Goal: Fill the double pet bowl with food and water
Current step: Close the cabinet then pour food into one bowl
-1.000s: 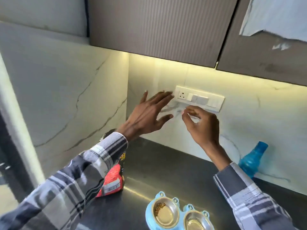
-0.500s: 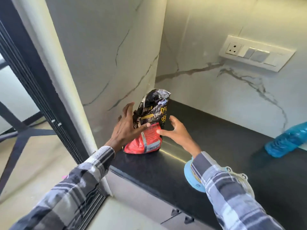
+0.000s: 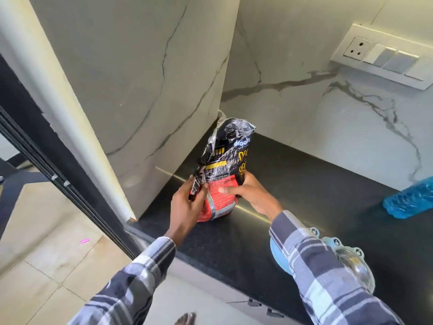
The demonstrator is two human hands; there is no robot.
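Note:
A black and red pet food bag [image 3: 225, 165] stands upright on the black counter [image 3: 304, 184], close to the corner of the marble walls. My left hand [image 3: 185, 205] grips its left edge and my right hand [image 3: 250, 195] holds its right side with the thumb across the red label. The light-blue double pet bowl [image 3: 278, 254] sits near the counter's front edge, mostly hidden under my right sleeve; part of one steel cup [image 3: 360, 270] shows. A blue water bottle [image 3: 412, 200] lies at the right edge of the view.
A white switch and socket plate [image 3: 384, 59] is on the back wall. The marble side wall [image 3: 140, 90] ends at the counter's left end, with a dark door frame [image 3: 46, 160] and tiled floor [image 3: 46, 254] beyond. Cabinet fronts run below the counter.
My hands came down from the switch plate to the food bag. Half a second ago they were just touching its sides; now both are closed on it.

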